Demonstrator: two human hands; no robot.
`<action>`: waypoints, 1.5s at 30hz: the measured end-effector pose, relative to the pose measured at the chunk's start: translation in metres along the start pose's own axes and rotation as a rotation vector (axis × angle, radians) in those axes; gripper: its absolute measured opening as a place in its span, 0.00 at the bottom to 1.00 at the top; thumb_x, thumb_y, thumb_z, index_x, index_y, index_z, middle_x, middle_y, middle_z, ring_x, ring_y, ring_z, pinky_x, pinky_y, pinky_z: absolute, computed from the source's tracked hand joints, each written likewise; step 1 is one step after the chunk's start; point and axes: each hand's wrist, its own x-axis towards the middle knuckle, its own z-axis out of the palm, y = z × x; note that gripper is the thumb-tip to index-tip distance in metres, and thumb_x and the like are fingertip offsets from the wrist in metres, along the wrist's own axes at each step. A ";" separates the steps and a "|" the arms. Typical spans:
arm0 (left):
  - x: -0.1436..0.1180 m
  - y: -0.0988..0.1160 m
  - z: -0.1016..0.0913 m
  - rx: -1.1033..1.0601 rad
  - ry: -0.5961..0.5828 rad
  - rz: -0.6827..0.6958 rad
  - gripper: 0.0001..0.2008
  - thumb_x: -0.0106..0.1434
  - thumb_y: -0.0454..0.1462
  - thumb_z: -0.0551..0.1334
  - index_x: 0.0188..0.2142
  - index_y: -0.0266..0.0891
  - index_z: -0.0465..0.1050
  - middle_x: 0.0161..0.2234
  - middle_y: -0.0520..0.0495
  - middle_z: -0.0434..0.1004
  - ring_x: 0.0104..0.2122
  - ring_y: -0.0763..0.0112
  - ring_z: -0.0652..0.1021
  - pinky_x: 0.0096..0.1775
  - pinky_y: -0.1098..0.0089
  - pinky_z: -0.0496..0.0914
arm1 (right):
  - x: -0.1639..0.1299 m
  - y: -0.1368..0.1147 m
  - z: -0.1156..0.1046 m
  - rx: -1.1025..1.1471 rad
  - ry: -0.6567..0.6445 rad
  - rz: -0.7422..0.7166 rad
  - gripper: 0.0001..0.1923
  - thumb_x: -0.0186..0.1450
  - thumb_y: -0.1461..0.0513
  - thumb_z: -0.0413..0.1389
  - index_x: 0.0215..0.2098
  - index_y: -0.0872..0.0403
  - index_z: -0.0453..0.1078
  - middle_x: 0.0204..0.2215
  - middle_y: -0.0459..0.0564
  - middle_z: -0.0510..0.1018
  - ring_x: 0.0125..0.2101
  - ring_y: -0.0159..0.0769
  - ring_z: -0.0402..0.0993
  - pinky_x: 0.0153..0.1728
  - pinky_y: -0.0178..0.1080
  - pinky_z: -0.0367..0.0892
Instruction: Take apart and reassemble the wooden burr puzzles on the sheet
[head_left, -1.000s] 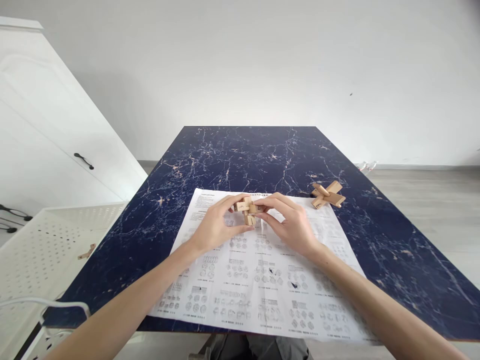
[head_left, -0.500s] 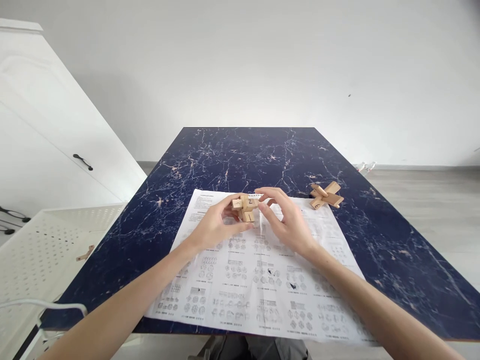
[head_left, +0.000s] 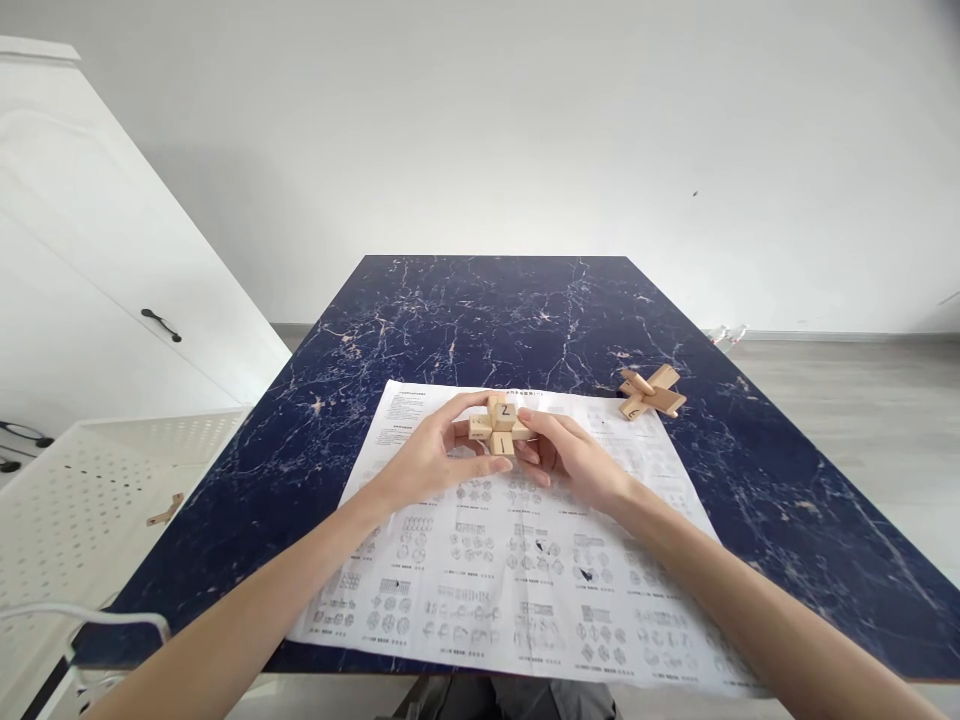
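Note:
A pale wooden burr puzzle (head_left: 502,443) of interlocked blocks, marked with numbers such as 1 and 2, is held up between both hands. My left hand (head_left: 429,452) grips it from the left, thumb below and fingers behind. On its right side, my right hand (head_left: 574,455) presses thumb and fingers against a block. Below the hands lies a creased instruction sheet (head_left: 469,590) printed with rows of small diagrams. The fingers hide part of the puzzle's back and sides.
A second wooden puzzle (head_left: 651,391) rests across the sheet's upper right edge on the dark blue marbled table (head_left: 480,320). At left, a white perforated basket (head_left: 75,500) holds a small wooden piece (head_left: 165,509), near a white cable (head_left: 82,608) and a white cabinet (head_left: 97,230).
The puzzle has turned in my hands, so the block marked 2 now faces me above the block marked 1. My right hand has lowered and closed on its right side.

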 end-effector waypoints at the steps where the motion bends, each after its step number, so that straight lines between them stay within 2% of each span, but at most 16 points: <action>1: 0.000 -0.001 0.000 -0.016 0.004 -0.014 0.35 0.63 0.44 0.75 0.67 0.51 0.66 0.55 0.43 0.80 0.49 0.57 0.83 0.51 0.54 0.78 | 0.000 -0.001 0.001 0.077 0.008 0.028 0.25 0.74 0.43 0.54 0.27 0.51 0.64 0.22 0.41 0.63 0.18 0.29 0.55 0.20 0.37 0.56; 4: 0.002 -0.006 -0.001 -0.026 0.096 -0.056 0.35 0.65 0.46 0.74 0.68 0.53 0.64 0.64 0.42 0.72 0.45 0.62 0.82 0.46 0.57 0.80 | 0.003 -0.004 0.000 0.282 0.095 0.053 0.20 0.71 0.46 0.59 0.33 0.52 0.69 0.28 0.43 0.69 0.18 0.26 0.51 0.15 0.34 0.51; 7: 0.004 -0.009 0.000 -0.010 0.186 -0.101 0.30 0.67 0.48 0.70 0.65 0.49 0.65 0.63 0.41 0.70 0.41 0.68 0.82 0.40 0.62 0.79 | 0.005 -0.006 -0.007 0.459 0.201 -0.004 0.16 0.66 0.50 0.66 0.37 0.52 0.71 0.31 0.44 0.71 0.19 0.25 0.48 0.12 0.30 0.47; 12: 0.006 -0.009 0.001 0.050 0.185 -0.093 0.24 0.70 0.50 0.67 0.61 0.46 0.68 0.60 0.41 0.73 0.39 0.68 0.81 0.39 0.63 0.79 | 0.007 -0.002 -0.018 0.639 0.333 -0.119 0.15 0.62 0.57 0.71 0.41 0.47 0.70 0.29 0.41 0.69 0.19 0.26 0.47 0.11 0.26 0.49; 15: 0.006 -0.010 0.000 0.078 0.185 -0.084 0.22 0.71 0.51 0.66 0.59 0.45 0.70 0.58 0.42 0.75 0.38 0.68 0.82 0.39 0.63 0.78 | 0.005 0.000 -0.014 0.620 0.333 -0.108 0.18 0.60 0.55 0.73 0.41 0.47 0.71 0.30 0.40 0.71 0.19 0.25 0.49 0.10 0.26 0.49; 18: 0.006 -0.010 -0.002 0.109 0.156 -0.076 0.21 0.71 0.52 0.65 0.56 0.45 0.73 0.45 0.46 0.80 0.36 0.66 0.81 0.39 0.62 0.78 | 0.002 0.001 -0.004 0.482 0.220 -0.054 0.18 0.61 0.52 0.73 0.41 0.49 0.73 0.30 0.40 0.71 0.19 0.24 0.51 0.12 0.28 0.49; 21: 0.007 -0.008 -0.003 0.149 0.118 -0.071 0.19 0.71 0.53 0.65 0.53 0.45 0.76 0.37 0.48 0.80 0.34 0.65 0.80 0.39 0.62 0.78 | 0.001 0.001 0.004 0.239 0.105 -0.049 0.15 0.66 0.50 0.68 0.40 0.50 0.74 0.28 0.42 0.72 0.19 0.26 0.57 0.16 0.32 0.55; 24: 0.007 -0.006 -0.001 0.198 0.083 -0.061 0.16 0.73 0.51 0.63 0.50 0.44 0.78 0.39 0.46 0.82 0.35 0.63 0.81 0.39 0.61 0.77 | 0.000 0.005 0.007 -0.201 0.113 -0.172 0.10 0.72 0.52 0.61 0.41 0.50 0.75 0.27 0.43 0.74 0.21 0.30 0.63 0.22 0.35 0.60; 27: 0.006 -0.006 0.002 0.301 0.053 -0.011 0.11 0.75 0.44 0.60 0.48 0.44 0.79 0.42 0.45 0.83 0.37 0.62 0.82 0.40 0.60 0.77 | 0.000 0.011 0.006 -0.711 0.141 -0.345 0.08 0.75 0.59 0.55 0.41 0.50 0.75 0.26 0.44 0.76 0.24 0.32 0.66 0.28 0.38 0.60; 30: 0.004 -0.008 0.006 0.460 0.037 0.077 0.10 0.75 0.38 0.58 0.47 0.45 0.79 0.42 0.46 0.84 0.39 0.61 0.82 0.41 0.60 0.76 | 0.000 0.016 0.006 -0.987 0.084 -0.432 0.08 0.73 0.63 0.52 0.38 0.50 0.72 0.28 0.46 0.77 0.25 0.33 0.66 0.29 0.39 0.59; 35: 0.002 -0.010 0.008 0.596 0.020 0.151 0.12 0.77 0.37 0.54 0.46 0.44 0.78 0.42 0.46 0.83 0.39 0.61 0.81 0.43 0.59 0.76 | 0.000 0.019 0.006 -1.036 0.080 -0.461 0.10 0.74 0.63 0.51 0.35 0.51 0.69 0.27 0.46 0.76 0.24 0.33 0.64 0.28 0.38 0.58; 40: 0.001 -0.012 0.008 0.657 0.011 0.177 0.13 0.77 0.36 0.52 0.46 0.42 0.77 0.42 0.46 0.82 0.40 0.62 0.81 0.44 0.59 0.76 | 0.001 0.019 0.006 -1.062 0.077 -0.490 0.11 0.74 0.63 0.50 0.35 0.51 0.70 0.29 0.47 0.78 0.25 0.32 0.66 0.28 0.38 0.58; 45: 0.000 -0.010 0.008 0.709 0.011 0.173 0.13 0.77 0.33 0.51 0.42 0.40 0.75 0.42 0.46 0.81 0.39 0.65 0.80 0.43 0.61 0.75 | 0.001 0.021 0.005 -1.102 0.089 -0.519 0.11 0.75 0.63 0.49 0.35 0.53 0.70 0.28 0.46 0.78 0.25 0.30 0.65 0.27 0.36 0.57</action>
